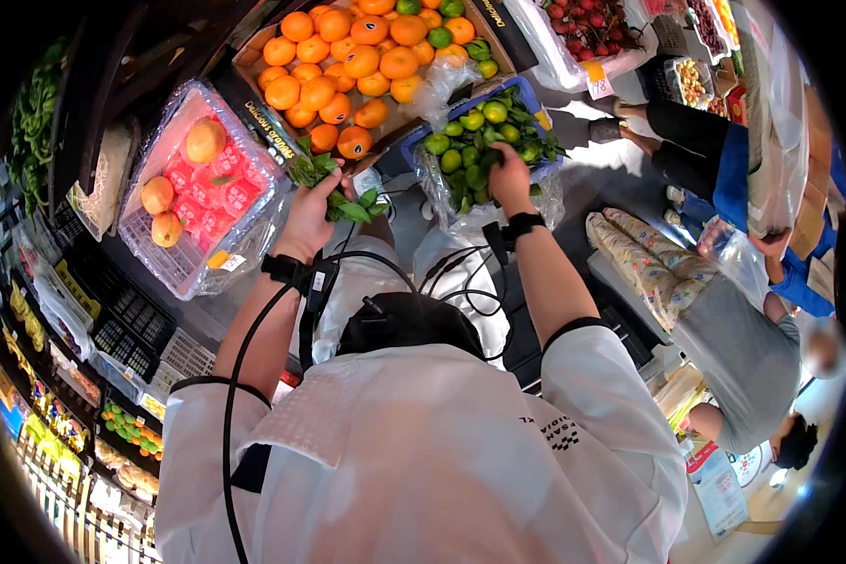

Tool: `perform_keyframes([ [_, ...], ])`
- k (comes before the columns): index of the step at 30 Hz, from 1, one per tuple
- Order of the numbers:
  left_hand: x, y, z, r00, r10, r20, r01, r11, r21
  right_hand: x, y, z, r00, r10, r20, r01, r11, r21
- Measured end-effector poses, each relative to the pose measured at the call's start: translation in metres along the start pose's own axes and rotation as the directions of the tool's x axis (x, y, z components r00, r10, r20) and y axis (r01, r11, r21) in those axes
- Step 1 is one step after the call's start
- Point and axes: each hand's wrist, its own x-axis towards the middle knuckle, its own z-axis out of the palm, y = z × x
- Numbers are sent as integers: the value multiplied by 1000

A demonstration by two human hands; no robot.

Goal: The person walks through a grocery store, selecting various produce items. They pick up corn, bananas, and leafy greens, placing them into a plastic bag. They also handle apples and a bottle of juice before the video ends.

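Observation:
My left hand (313,217) is closed around a bunch of green leafy sprigs (358,209), whose leaves stick out on both sides of the fingers. Over a blue plastic crate (410,144) lined with clear film, my right hand (512,178) pinches dark green leaves (495,156) at its fingertips; its fingers partly hide what they hold. Green citrus fruits (451,159) with leaves attached fill that crate. Just beyond my left hand, oranges (317,93) lie in an open cardboard box (388,127), with a few green citrus among them.
To the left stands a clear-lined crate (132,224) of pink-wrapped fruit (215,190) and several brownish-yellow fruits (157,194). Black cables (234,395) run from my wrists. Lychee-like red fruit (589,32) sits at the upper right. People (733,345) stand at right; stocked shelves (77,395) line the left.

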Motion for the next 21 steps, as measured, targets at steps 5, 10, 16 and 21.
perform_keyframes([
  [5, 8, 4, -5, 998, 12, 63, -14, 999, 37, 0, -4, -36, 926, 363, 99, -351, 738, 577],
  [10, 8, -7, 21, 997, -32, 74, 22, 991, 135, -3, -5, -51, 846, 487, 216, -497, 577, 648],
  [16, -6, -13, 41, 998, 1, 66, -17, 968, 249, -5, 11, -40, 920, 366, 143, -379, 729, 569],
  [21, -22, -8, 45, 986, 166, -5, -162, 969, 185, -8, 9, -46, 916, 347, 201, -400, 803, 441],
])
